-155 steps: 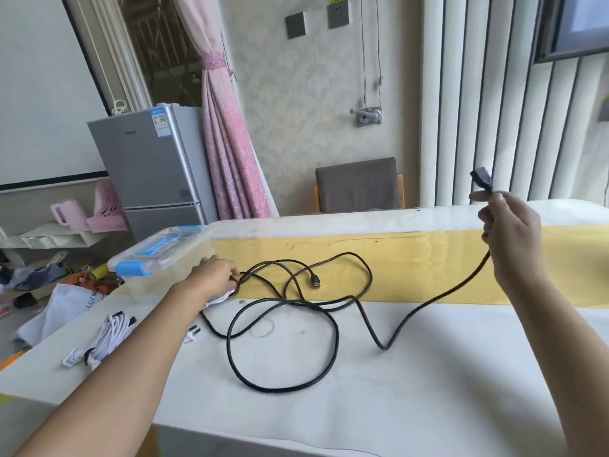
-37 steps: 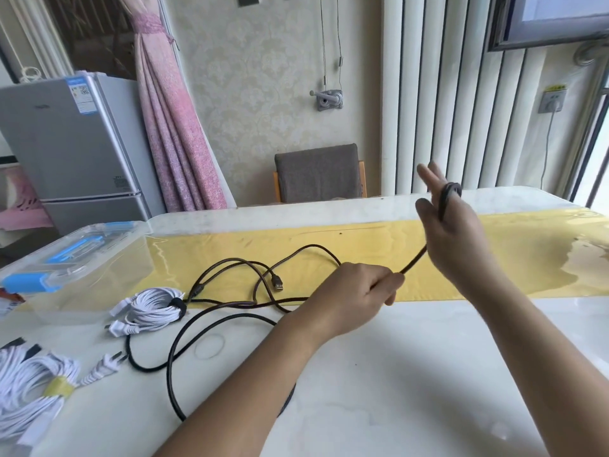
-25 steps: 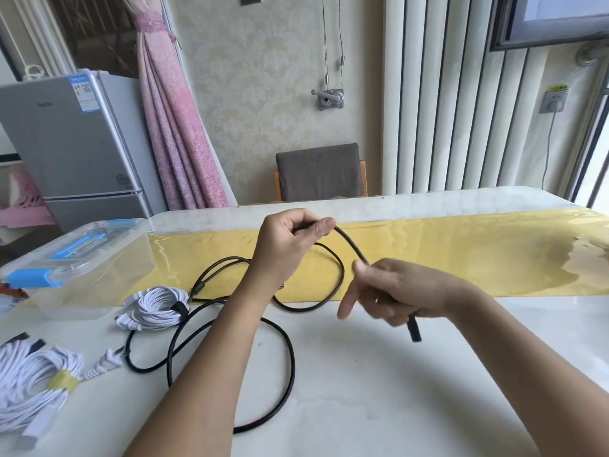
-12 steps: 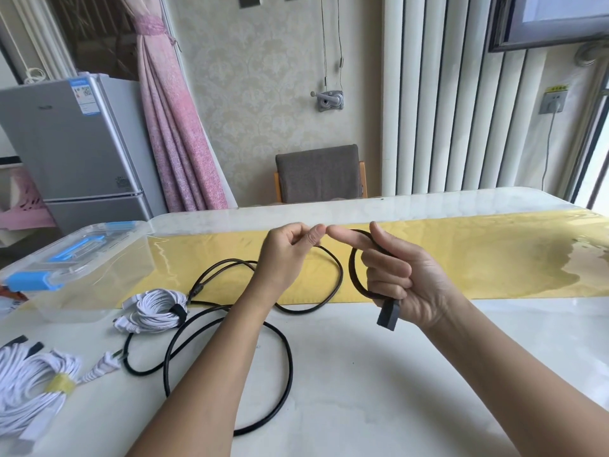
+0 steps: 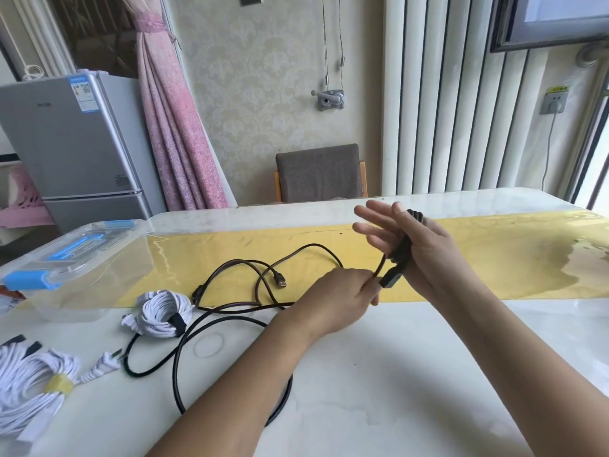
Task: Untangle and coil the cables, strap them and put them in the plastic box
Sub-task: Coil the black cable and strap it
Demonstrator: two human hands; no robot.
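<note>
Black cable [image 5: 400, 249] loops round the splayed right hand [image 5: 426, 255]; left hand [image 5: 339, 298] pinches it just below

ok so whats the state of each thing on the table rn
black cable: partly wound round the right hand, rest loose on the table
right hand: fingers spread, cable wrapped round it
left hand: pinches the black cable near its plug
white coil with black strap: strapped, on the table beside the plastic box
white coil with yellow strap: strapped, on the table
plastic box: lid on
</note>
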